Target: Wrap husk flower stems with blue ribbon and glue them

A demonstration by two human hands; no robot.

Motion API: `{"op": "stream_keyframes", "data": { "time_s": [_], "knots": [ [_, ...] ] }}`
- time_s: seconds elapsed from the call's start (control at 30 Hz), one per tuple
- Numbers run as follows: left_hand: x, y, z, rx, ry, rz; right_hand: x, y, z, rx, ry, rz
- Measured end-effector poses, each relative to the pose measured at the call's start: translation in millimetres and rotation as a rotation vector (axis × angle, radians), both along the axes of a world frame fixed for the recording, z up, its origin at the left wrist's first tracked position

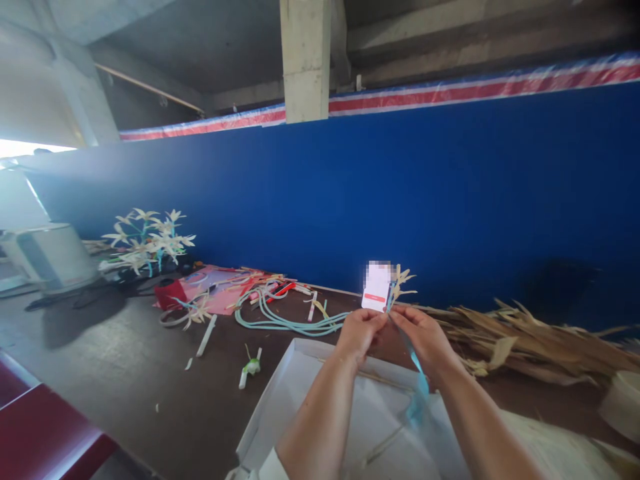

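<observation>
My left hand (359, 333) and my right hand (425, 337) are raised together above a shallow white box (280, 400). Both are closed in a pinch around a small straw flower (400, 283) on a light-blue stem. A light-blue ribbon (417, 383) hangs down from under my right hand. A white phone (377, 287) stands upright just behind my fingers, its screen blurred. Thin straw sticks lie inside the box.
A pile of dried leaves (520, 333) lies to the right, along a blue wall. A bunch of finished straw flowers (147, 240) stands at the back left. Pink paper (215, 290), coils of teal cord (285, 320) and a white machine (50, 257) are on the dark table.
</observation>
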State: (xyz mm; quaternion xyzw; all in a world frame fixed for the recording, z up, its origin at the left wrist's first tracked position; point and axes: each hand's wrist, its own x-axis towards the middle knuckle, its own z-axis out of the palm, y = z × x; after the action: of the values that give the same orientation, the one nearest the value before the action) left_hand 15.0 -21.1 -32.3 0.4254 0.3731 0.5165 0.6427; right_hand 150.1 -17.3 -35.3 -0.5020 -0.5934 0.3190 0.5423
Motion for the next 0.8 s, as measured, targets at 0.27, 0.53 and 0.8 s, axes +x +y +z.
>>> {"op": "stream_keyframes", "data": {
  "time_s": [0.27,0.53,0.8],
  "knots": [
    [0,9,-10.1,0.247,0.310,0.156,0,-6,11.9,0.058,-0.242,-0.067],
    [1,10,-9.6,0.298,0.410,0.222,5,-3,7.4,0.192,-0.433,-0.063],
    [2,9,-10.9,0.309,0.418,0.216,8,-4,9.5,0.222,-0.521,-0.027]
  ]
}}
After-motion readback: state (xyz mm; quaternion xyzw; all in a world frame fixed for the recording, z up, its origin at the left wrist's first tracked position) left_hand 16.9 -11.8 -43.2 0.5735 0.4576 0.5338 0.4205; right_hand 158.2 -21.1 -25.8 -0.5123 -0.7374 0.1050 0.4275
